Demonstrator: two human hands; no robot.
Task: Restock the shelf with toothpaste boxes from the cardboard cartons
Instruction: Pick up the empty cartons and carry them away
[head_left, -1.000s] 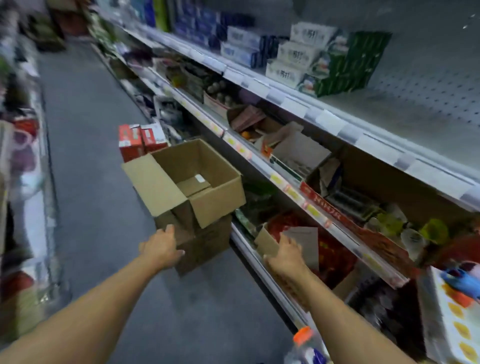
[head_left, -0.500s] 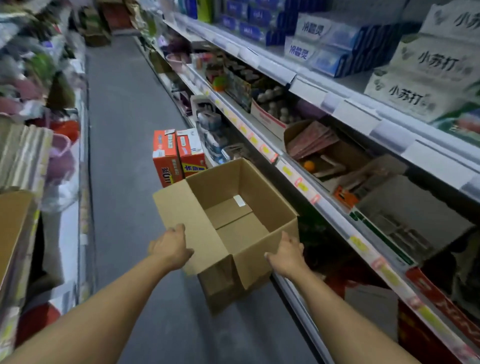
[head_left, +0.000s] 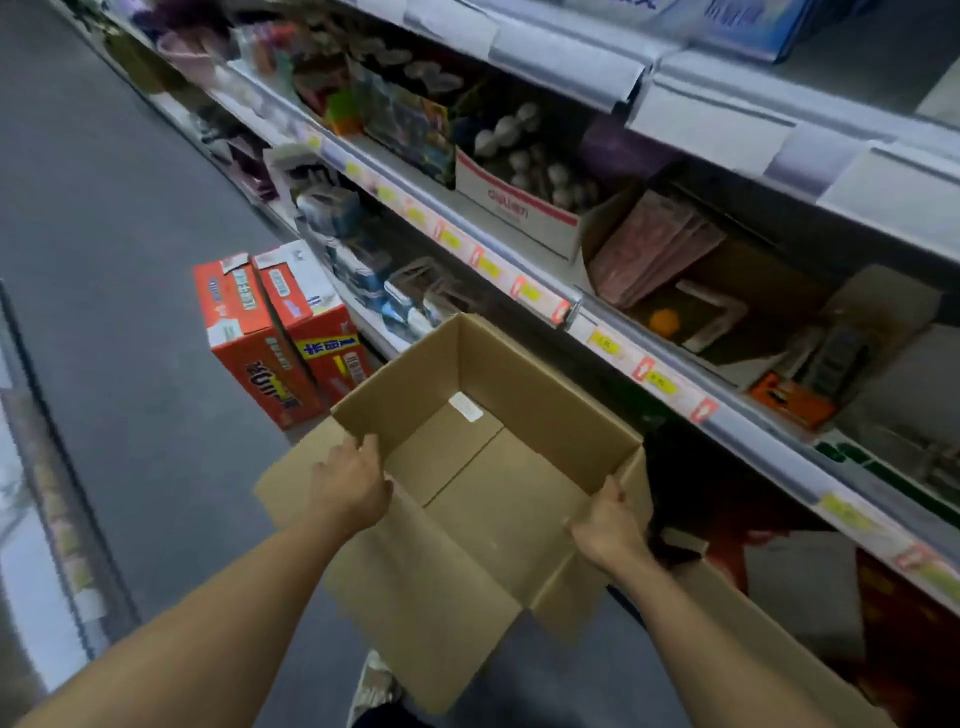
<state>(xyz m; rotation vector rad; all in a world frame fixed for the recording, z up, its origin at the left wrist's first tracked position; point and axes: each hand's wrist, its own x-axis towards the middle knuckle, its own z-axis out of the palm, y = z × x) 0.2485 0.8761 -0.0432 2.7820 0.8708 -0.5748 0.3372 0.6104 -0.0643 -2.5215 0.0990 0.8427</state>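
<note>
**Carton held open-side up at the shelf, both hands on its rim**

Head view: carton (head_left: 483, 467) sits between your 2 hands, open top facing you, brown cardboard, with nothing inside but a small white label (head_left: 466, 406) stuck on the floor panel near the far wall. Its flaps hang outward: 1 broad flap spreads under your left hand and toward you, another drops below the near right corner.

Your left hand (head_left: 350, 480) grips the left wall of the carton, fingers curled over the top edge with the tips inside, the thumb side lying on the outer flap. Your right hand (head_left: 610, 525) holds the near right corner, thumb hooked over the rim and the palm against the outside wall; the rest of those fingers are hidden behind the cardboard. Both bare forearms reach in from the bottom of the frame.

The carton is just beside the shelf (head_left: 727, 415), whose front rail carries yellow and pink price tags. Behind that rail you see a white tray of pale round items (head_left: 519, 208), a stack of pink packs (head_left: 649, 249) and an orange ball (head_left: 665, 321).

On the grey floor (head_left: 130, 260), beyond the carton's far left corner, stand 2 orange boxes (head_left: 275, 332) side by side against the shelving base. A blue box (head_left: 753, 26) sits on the upper shelf at top right. Your shoe (head_left: 374, 686) shows below the carton.
</note>
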